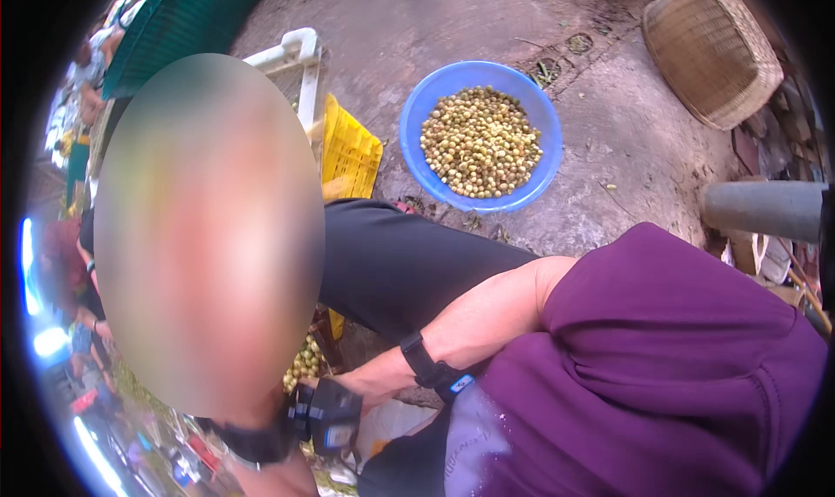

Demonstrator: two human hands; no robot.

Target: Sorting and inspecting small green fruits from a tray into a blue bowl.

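My right forearm runs from a purple sleeve down and left, with a black strap [424,362] around it. At its end is my right hand [370,384]. A bulky black device [336,417] sits over it and hides its fingers. Just beyond lie small round greenish-yellow fruits [304,364]. My left forearm [283,480] enters at the lower edge and wears a black band [261,443]. My left hand goes under a large blurred patch [209,236], so neither its fingers nor anything in them show.
A blue basin [551,145] holding many similar round fruits stands on the ground ahead. Beside my dark-trousered leg is a yellow crate [348,153]. A woven basket [713,53] lies far right, above a grey pipe [761,208]. A green basket [187,27] and other people are at left.
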